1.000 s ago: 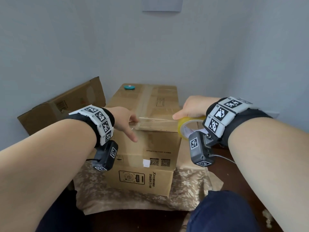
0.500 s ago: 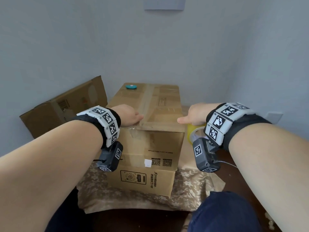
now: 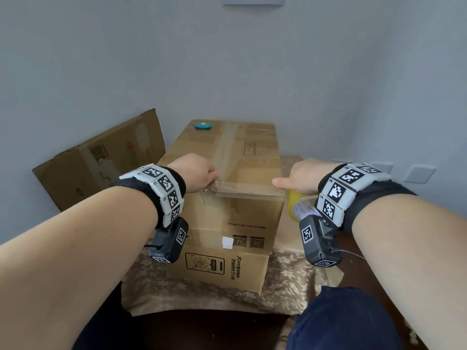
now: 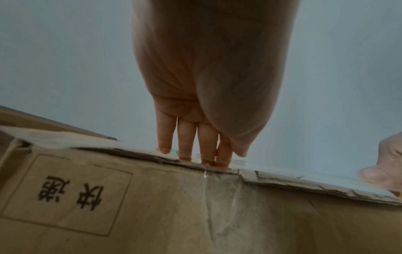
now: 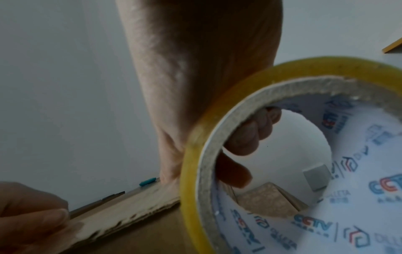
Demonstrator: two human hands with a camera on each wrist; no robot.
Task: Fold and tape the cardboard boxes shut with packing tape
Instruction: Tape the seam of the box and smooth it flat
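Observation:
A brown cardboard box stands in front of me, with old tape along its top seam. A clear tape strip lies across its near top edge. My left hand is at the left end of that edge. Its straight fingers press the tape down on the edge. My right hand is at the right corner, its index finger laid on the edge. Its other fingers curl through the core of the yellow tape roll, which hangs beside the box.
A small teal object lies on the box's far left corner. Another cardboard box leans on the wall at the left. A floral cloth covers the table under the box. Wall sockets are at the right.
The tape stretched between my hands has come down onto the box's near top edge. Both hands sank with it, and the roll dropped beside the right corner.

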